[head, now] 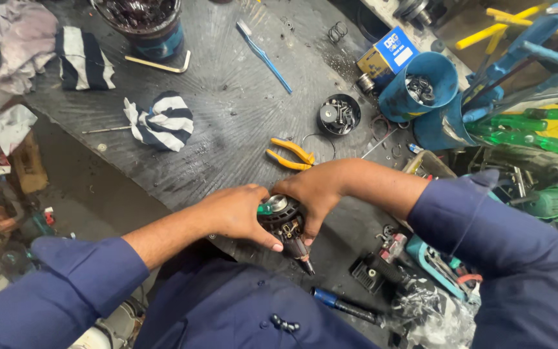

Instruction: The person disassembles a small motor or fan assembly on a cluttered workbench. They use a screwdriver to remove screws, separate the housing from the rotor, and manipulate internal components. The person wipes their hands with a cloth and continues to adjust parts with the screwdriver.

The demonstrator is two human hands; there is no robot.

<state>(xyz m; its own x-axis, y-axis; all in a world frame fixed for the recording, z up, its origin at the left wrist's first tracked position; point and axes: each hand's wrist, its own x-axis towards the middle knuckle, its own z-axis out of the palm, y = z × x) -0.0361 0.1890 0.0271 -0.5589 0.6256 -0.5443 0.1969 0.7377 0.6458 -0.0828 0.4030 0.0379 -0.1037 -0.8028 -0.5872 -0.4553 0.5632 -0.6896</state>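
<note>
The motor part (283,223) — black, with a metal cap — sits clamped between both hands above the tabletop (227,123). The left hand (237,212) curls closed around its side. The right hand (314,194) grips from the other side, fingers folded on it.

Both hands gripping motor armature (287,226), workbench (227,116)

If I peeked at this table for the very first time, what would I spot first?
Right in the middle, the left hand and right hand grip a black motor part with a shiny metal top, over the dark workbench. Just beyond them lie yellow-handled pliers. At the far right a blue cup holds small metal bits, next to green-handled screwdrivers.
</note>
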